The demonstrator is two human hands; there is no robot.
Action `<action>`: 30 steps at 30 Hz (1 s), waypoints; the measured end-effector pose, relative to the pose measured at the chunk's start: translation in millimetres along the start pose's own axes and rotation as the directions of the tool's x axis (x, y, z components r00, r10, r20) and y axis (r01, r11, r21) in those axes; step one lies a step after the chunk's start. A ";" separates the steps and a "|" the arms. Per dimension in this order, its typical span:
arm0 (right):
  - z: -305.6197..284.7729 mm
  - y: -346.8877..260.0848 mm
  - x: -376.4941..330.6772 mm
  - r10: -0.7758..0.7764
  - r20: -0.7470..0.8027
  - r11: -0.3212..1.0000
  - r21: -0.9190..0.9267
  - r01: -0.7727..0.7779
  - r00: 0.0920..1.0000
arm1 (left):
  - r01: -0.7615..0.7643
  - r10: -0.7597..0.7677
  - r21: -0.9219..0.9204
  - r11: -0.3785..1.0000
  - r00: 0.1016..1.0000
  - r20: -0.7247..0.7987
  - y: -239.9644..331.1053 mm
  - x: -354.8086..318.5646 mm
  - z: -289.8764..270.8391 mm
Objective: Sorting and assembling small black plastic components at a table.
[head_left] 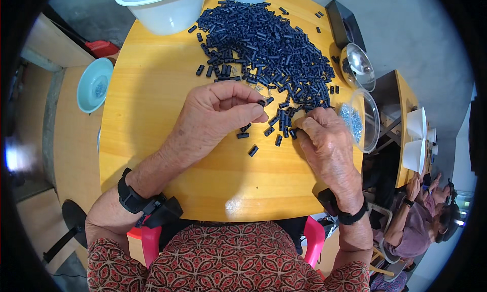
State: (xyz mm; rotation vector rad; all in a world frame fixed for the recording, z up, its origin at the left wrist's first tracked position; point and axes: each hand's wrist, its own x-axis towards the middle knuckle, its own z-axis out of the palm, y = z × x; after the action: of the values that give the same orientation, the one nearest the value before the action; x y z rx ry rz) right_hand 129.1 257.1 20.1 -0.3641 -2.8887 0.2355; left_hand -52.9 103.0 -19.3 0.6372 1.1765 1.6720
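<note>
My left hand (pixel 215 109) is closed in a pinch on a small black plastic tube (pixel 262 103), held over the middle of the table. To its right, my right hand (pixel 327 142) has thumb and fingers pressed around another black plastic tube (pixel 293 133) at the near edge of the pile. A large heap of black tubes (pixel 264 38), some showing holes in their sides, spreads across the far half. Several loose tubes lie between my hands, one of them (pixel 253 150) nearest to me. A few clear, thin pieces (pixel 253 86) lie just beyond my left fingers.
The yellow wooden table (pixel 203 190) carries a white tub (pixel 167 13) at far left. On the right stand a clear tub of small bluish pieces (pixel 351 122), a metal bowl (pixel 359 64) and a black tray (pixel 345 26). Another person (pixel 413 226) sits at right. A turquoise basin (pixel 95 84) is at left.
</note>
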 end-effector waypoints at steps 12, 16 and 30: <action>9.2 2.6 3.7 0.008 -0.097 0.971 0.238 0.016 0.995 | 0.010 -0.011 0.029 1.000 0.999 0.045 -4.9 -5.7 6.1; -1.7 -22.1 5.6 0.254 -0.091 0.851 0.493 -0.178 0.963 | 0.019 -0.027 0.139 0.990 0.998 0.055 -8.1 -8.7 9.3; -2.4 -36.6 2.7 0.436 0.094 0.311 0.917 -0.248 0.895 | -0.064 0.037 0.274 0.960 0.994 0.100 -5.3 -14.2 14.0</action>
State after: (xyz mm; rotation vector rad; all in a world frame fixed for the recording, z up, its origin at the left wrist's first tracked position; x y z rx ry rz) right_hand 118.9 223.1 29.6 -0.7050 -1.9643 1.6977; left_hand -33.6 96.2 -17.0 0.9170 1.3472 1.5134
